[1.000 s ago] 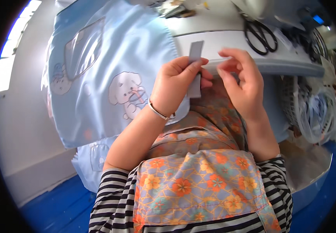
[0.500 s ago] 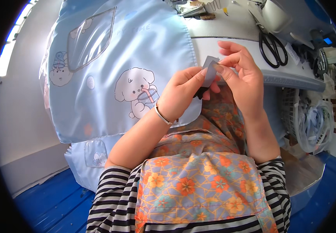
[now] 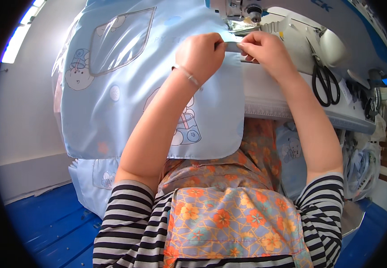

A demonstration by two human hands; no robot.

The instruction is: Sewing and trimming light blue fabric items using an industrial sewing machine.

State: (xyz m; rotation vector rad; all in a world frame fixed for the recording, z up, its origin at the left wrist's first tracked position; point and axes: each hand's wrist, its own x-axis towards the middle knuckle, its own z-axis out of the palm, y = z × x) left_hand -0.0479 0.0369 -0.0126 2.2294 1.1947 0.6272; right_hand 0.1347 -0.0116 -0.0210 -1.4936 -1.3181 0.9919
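A short grey strip (image 3: 233,46), folded a moment ago, is stretched between my two hands at the right edge of the light blue printed cloth (image 3: 215,98). My left hand (image 3: 200,56) is closed, pinching the strip's left end above the cloth. The other end is pinched between the thumb and fingers of my right hand (image 3: 264,50). Just beyond both hands is the sewing machine head (image 3: 255,13). The cloth carries cartoon dogs and a clear window (image 3: 122,42) with a grey border. My left forearm covers part of one printed dog.
Large black-handled scissors (image 3: 325,85) lie on the machine bed to the right. A ruler-marked edge (image 3: 269,109) runs along the table front. More blue cloth (image 3: 86,185) hangs at lower left. A clear bag of strips (image 3: 362,165) sits at the right.
Both hands have moved forward, away from my body, up to the machine head. The grey strip, earlier held folded above my lap, now spans between them at the cloth's edge.
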